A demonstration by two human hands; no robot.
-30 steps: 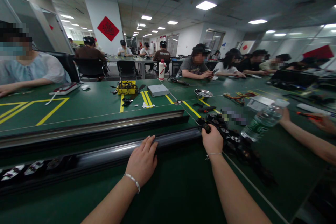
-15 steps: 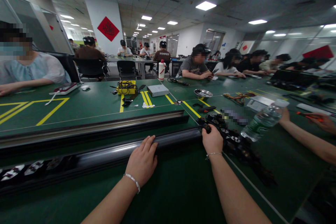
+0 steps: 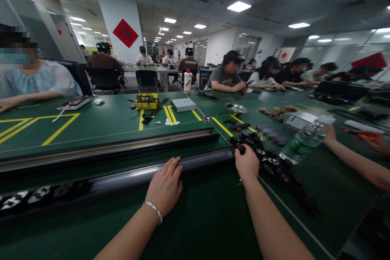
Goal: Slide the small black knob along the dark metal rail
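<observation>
A long black rail (image 3: 122, 179) lies across the green table (image 3: 195, 227), with several dark parts with shiny faces set in its left portion. My left hand (image 3: 165, 187) rests on the rail's near side, its fingers extended over the surface. At the rail's right end my right hand (image 3: 247, 160) is closed round a small black part (image 3: 240, 149). A chain of black parts (image 3: 283, 174) lies right of that hand. Behind the rail, a second long rail (image 3: 122, 146) with a metallic strip runs nearly parallel.
A plastic bottle (image 3: 307, 140) and another person's hands and forearms are at the right. Farther back are a metal bowl (image 3: 236, 108), a grey box (image 3: 183, 105) and a yellow block with black cables (image 3: 146, 101). People sit around the tables.
</observation>
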